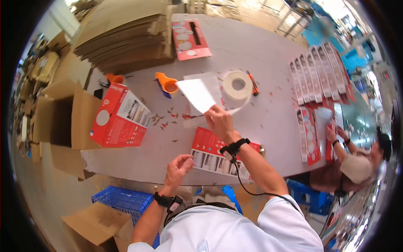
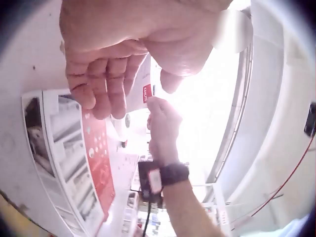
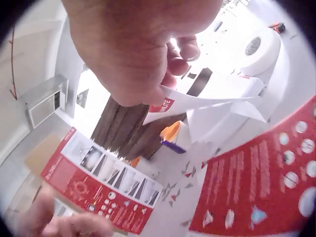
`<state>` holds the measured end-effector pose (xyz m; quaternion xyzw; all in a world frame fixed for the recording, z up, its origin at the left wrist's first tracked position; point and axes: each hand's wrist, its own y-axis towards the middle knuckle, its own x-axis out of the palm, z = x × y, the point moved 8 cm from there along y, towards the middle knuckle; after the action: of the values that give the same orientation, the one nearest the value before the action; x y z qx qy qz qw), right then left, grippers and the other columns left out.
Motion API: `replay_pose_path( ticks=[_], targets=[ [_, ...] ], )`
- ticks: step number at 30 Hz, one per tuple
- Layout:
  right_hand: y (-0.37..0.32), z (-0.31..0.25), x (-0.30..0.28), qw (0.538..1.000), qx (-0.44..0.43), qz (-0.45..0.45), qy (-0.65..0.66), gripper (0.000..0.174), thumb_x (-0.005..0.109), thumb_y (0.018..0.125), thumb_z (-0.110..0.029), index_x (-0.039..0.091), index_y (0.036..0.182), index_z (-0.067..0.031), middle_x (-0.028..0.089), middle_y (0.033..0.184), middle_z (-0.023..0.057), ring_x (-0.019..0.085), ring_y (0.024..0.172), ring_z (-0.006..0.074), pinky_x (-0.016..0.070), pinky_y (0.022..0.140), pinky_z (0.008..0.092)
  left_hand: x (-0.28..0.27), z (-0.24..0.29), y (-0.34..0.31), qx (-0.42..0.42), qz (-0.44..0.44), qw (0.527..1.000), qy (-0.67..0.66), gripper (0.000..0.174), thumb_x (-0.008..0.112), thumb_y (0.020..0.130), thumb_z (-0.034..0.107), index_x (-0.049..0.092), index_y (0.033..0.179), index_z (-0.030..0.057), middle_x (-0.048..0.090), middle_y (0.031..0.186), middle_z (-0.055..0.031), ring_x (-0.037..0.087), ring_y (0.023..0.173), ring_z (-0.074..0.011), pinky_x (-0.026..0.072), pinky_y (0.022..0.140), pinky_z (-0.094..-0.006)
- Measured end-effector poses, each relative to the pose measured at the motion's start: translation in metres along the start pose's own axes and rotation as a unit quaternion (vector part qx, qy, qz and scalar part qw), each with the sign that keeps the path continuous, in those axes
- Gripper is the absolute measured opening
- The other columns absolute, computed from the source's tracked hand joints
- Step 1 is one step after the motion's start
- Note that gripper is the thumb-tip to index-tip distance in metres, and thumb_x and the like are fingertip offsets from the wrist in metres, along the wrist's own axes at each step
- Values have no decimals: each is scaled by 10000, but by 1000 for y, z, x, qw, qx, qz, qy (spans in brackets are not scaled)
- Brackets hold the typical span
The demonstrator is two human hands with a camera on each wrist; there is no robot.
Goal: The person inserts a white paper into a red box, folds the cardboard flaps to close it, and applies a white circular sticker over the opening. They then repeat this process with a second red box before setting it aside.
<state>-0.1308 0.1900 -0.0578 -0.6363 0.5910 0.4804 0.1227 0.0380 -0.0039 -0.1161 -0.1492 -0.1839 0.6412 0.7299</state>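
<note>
Right hand (image 1: 220, 122): grip clamped on white sheet (image 1: 196, 94) over counter (image 1: 268, 113), near tape roll (image 1: 229, 88). Left hand (image 1: 178, 170): grip apart, fingers loosely bent. Wrist strap (image 1: 234, 150) partly blocks red box (image 1: 205, 140). Cardboard stack (image 1: 126, 35) farther off.

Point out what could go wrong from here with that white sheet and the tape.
The right hand pinches the white sheet at one end only, so it may bend or slip.

The tape roll has a loose strip curling close by; if sticky, it might catch the sheet.

An orange-and-black tool, perhaps a cutter, lies beside the roll and could nick reaching fingers if its blade is out.
</note>
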Motion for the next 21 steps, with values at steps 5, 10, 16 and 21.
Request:
replay_pose_path(
  ticks=[5,10,16,21],
  targets=[
    [-129,-66,-35,995,-45,-73,-44,146,732,835,-145,719,975,-107,562,804,88,643,739,301,548,636,438,34,-18,18,-174,-95,952,-232,327,703,1024,376,711,1108,59,712,842,-35,635,692,-133,515,630,-292],
    [-233,-60,-63,947,310,1,85,412,757,959,-336,669,1279,-92,677,940,121,706,823,258,576,683,389,49,-87,10,-282,-84,929,-226,212,685,1040,285,663,1158,111,694,965,12,616,713,-114,532,647,-285],
    [-327,-48,3,610,568,44,551,412,642,1069,-280,583,1374,-9,740,1143,118,749,900,162,656,688,337,87,-98,-23,-332,-205,913,-124,230,670,1055,269,660,1175,73,707,877,-31,666,728,-148,587,721,-303],
    [-407,19,-53,702,544,180,423,193,588,1084,-179,644,1196,-32,726,1003,66,732,793,146,645,639,301,90,-72,-28,-135,-276,920,242,271,731,1000,271,755,1013,1,686,794,-27,674,730,-172,546,712,-285]
  ],
)
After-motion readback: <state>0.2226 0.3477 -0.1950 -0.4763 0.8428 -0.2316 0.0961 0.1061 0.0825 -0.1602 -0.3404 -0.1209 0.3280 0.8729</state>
